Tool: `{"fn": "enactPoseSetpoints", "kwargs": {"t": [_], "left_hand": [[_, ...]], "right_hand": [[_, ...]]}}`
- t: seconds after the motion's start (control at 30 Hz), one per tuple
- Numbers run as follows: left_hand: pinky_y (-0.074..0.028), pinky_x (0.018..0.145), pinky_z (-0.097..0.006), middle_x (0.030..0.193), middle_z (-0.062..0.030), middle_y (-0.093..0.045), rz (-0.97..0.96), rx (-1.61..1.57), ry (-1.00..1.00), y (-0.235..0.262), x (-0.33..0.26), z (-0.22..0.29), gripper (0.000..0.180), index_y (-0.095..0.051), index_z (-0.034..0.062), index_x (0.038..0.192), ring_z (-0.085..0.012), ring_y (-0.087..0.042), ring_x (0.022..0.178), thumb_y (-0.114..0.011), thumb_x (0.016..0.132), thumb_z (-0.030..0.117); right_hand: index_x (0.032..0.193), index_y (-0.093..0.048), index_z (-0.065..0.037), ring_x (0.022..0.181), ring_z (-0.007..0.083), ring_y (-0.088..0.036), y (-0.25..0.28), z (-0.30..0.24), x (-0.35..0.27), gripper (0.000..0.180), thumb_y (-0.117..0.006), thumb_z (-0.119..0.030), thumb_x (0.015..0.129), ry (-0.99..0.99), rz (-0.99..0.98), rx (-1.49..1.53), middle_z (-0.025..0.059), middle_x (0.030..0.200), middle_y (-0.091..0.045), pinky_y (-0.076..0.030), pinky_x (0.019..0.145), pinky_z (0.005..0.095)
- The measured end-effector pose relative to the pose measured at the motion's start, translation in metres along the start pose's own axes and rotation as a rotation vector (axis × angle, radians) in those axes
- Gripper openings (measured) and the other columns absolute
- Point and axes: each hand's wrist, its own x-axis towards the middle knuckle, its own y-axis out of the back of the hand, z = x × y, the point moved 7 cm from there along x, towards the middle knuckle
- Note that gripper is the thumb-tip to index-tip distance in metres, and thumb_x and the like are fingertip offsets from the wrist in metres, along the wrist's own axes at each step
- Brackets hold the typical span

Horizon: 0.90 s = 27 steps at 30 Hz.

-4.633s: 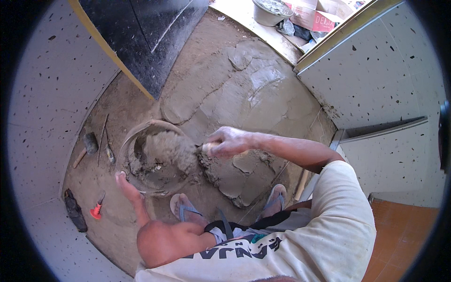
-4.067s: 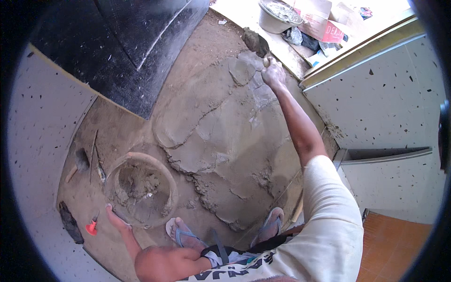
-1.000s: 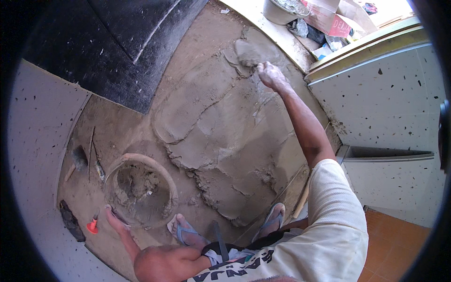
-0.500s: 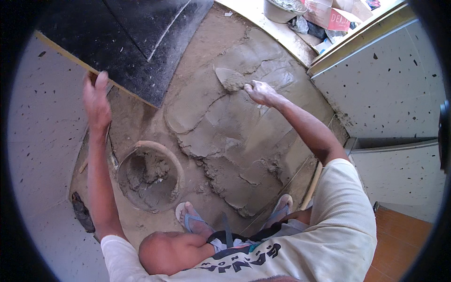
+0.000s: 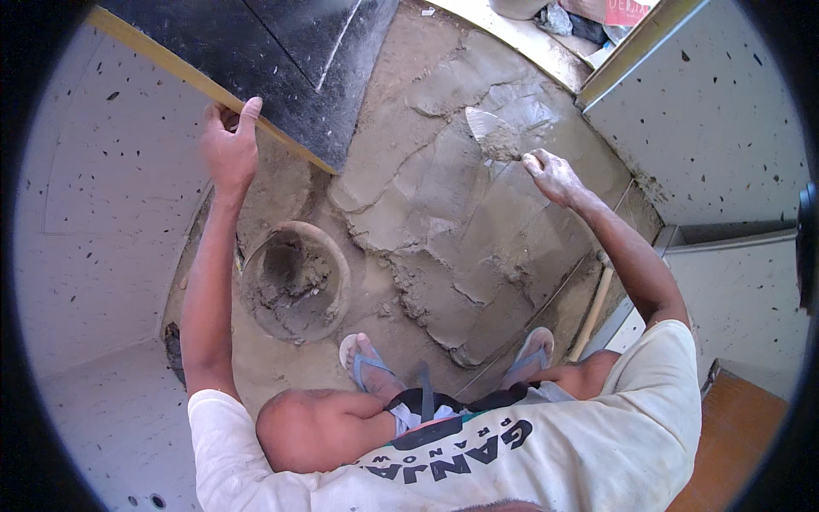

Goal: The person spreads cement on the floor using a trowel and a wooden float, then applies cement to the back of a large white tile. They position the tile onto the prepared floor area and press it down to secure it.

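Feet, pair, in blue-strapped sandals. Wooden-handled tool, on floor beside the right knee. Tub, round, beyond the left foot; mortar inside, sitting below the rim. Mortar bed, wet, ridged, spread ahead of the feet. Right hand, fingers wrapped round the handle of the trowel; blade over the bed's farther part, mortar near its heel, contact not discernible. Left hand, half-curled at the edge of the door; firm hold or mere touch, not discernible. Handling, judged: blade nearly flat, leading edge slightly raised, overlapping strokes across ridges, door steadied off wet mortar
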Motion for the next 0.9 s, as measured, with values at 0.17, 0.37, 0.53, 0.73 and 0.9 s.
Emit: {"fn": "enactPoseSetpoints", "kwargs": {"t": [0.17, 0.37, 0.53, 0.73, 0.9], "left_hand": [[-0.048, 0.079, -0.030, 0.090, -0.0094, -0.065, -0.097, 0.053, -0.013, -0.022, -0.014, 0.042, 0.036, -0.058, -0.0030, 0.101, -0.0156, -0.062, 0.084, -0.071, 0.087, 0.027], [-0.048, 0.073, -0.030, 0.084, -0.0079, -0.065, -0.116, -0.042, -0.063, -0.048, -0.029, 0.073, 0.035, -0.057, -0.0025, 0.099, -0.0150, -0.060, 0.076, -0.073, 0.085, 0.026], [-0.048, 0.071, -0.030, 0.080, -0.0077, -0.064, -0.140, 0.010, -0.076, -0.068, -0.041, 0.103, 0.035, -0.057, -0.0023, 0.095, -0.0144, -0.060, 0.073, -0.073, 0.084, 0.026], [-0.049, 0.071, -0.032, 0.080, -0.0081, -0.064, -0.164, -0.015, -0.113, -0.093, -0.048, 0.129, 0.037, -0.057, -0.0024, 0.095, -0.0165, -0.062, 0.073, -0.075, 0.083, 0.027], [-0.050, 0.072, -0.033, 0.084, -0.0113, -0.067, -0.170, 0.000, -0.140, -0.111, -0.050, 0.144, 0.040, -0.058, -0.0028, 0.097, -0.0196, -0.064, 0.076, -0.077, 0.080, 0.028]], "right_hand": [[0.119, -0.059, -0.004, 0.114, 0.0362, -0.056, -0.014, 0.030, -0.017, 0.046, -0.046, -0.041, 0.093, -0.071, -0.033, 0.134, 0.0218, 0.117, -0.062, -0.043, 0.096, 0.0430], [0.118, -0.059, -0.004, 0.112, 0.0356, -0.057, -0.008, 0.042, -0.025, 0.045, -0.048, -0.039, 0.093, -0.030, 0.000, 0.119, 0.0213, 0.116, -0.062, -0.044, 0.095, 0.0427], [0.117, -0.060, -0.004, 0.110, 0.0352, -0.058, -0.002, 0.061, -0.022, 0.044, -0.049, -0.038, 0.092, -0.070, 0.027, 0.158, 0.0210, 0.115, -0.063, -0.045, 0.094, 0.0421], [0.115, -0.060, -0.002, 0.107, 0.0353, -0.060, -0.004, 0.079, -0.016, 0.045, -0.049, -0.038, 0.092, -0.014, 0.058, 0.170, 0.0220, 0.112, -0.063, -0.046, 0.092, 0.0430], [0.114, -0.060, -0.001, 0.102, 0.0353, -0.062, -0.001, 0.084, -0.014, 0.045, -0.048, -0.038, 0.091, -0.008, 0.054, 0.229, 0.0224, 0.109, -0.064, -0.047, 0.089, 0.0437]]}}
